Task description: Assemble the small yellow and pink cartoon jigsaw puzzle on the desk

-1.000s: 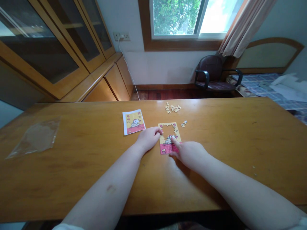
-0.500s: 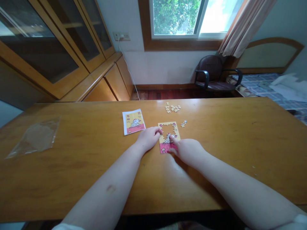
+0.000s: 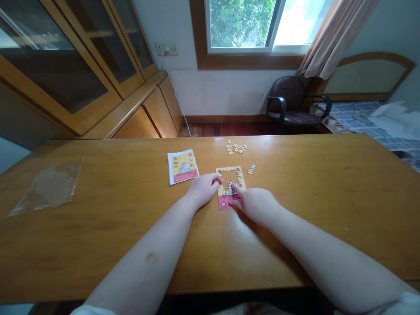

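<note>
A partly assembled jigsaw puzzle lies flat on the table, with a gap in its upper middle where the wood shows through. My left hand rests at its left edge, fingers bent together and fingertips on the border. From the right, my right hand reaches onto the puzzle. Its index finger touches the white animal figure beside the gap, and the thumb lies apart on the pink part. A few loose puzzle pieces sit just right of the puzzle. Several more puzzle pieces, pale side up, are grouped beyond it.
A printed reference picture lies left of the puzzle. Further left on the wooden table is a clear plastic bag. Past the far edge stand a glass-door cabinet, an office chair and a bed.
My right hand has shifted very slightly up on the puzzle, its index finger still on the white figure. The left hand and loose pieces stay where they were.
</note>
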The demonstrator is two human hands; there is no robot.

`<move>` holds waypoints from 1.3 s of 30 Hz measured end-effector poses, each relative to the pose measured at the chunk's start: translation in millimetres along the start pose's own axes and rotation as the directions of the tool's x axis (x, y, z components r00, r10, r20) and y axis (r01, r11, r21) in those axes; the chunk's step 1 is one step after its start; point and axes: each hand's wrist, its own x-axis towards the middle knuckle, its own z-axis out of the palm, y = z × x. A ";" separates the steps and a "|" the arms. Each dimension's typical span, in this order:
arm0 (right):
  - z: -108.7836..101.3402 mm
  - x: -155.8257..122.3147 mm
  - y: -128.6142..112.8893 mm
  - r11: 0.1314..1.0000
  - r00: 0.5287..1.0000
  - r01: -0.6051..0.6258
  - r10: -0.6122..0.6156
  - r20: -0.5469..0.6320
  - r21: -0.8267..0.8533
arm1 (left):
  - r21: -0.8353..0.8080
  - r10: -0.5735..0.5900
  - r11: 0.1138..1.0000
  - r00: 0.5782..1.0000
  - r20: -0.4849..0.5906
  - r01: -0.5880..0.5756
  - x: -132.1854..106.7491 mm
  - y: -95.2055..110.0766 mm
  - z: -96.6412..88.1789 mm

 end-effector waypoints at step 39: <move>-7.3 17.7 32.6 0.959 0.964 -0.257 0.263 -0.039 0.118 | -0.001 0.010 1.000 1.000 0.009 -0.010 0.3 -2.1 0.6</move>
